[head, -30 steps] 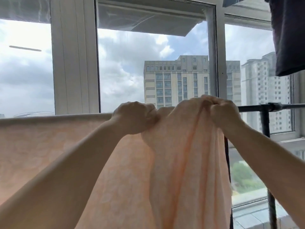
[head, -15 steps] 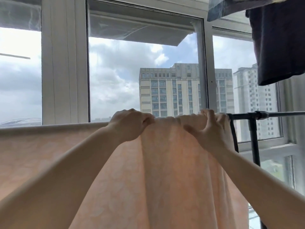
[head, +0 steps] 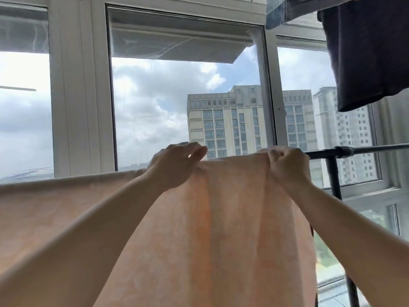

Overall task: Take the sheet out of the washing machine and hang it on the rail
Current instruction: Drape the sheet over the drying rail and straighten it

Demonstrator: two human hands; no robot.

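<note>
Spreading along the rail (head: pixel 363 149), the sheet (head: pixel 221 218) had lost its bunched folds of a second before. Left hand (head: pixel 174 167) pinched its top edge loosely; right hand (head: pixel 287 165) gripped its end, fingers curled. Hanging looked nearly done.

The sheet (head: pixel 221 229) is seen in pale peach-orange, mottled with a faint lighter pattern. The rail (head: pixel 363 149) and its upright are coloured black, while the window frames (head: pixel 79 85) are white. A dark navy garment (head: pixel 367 52) and a faded blue denim piece (head: pixel 285 12) are hung above at the upper right.
</note>
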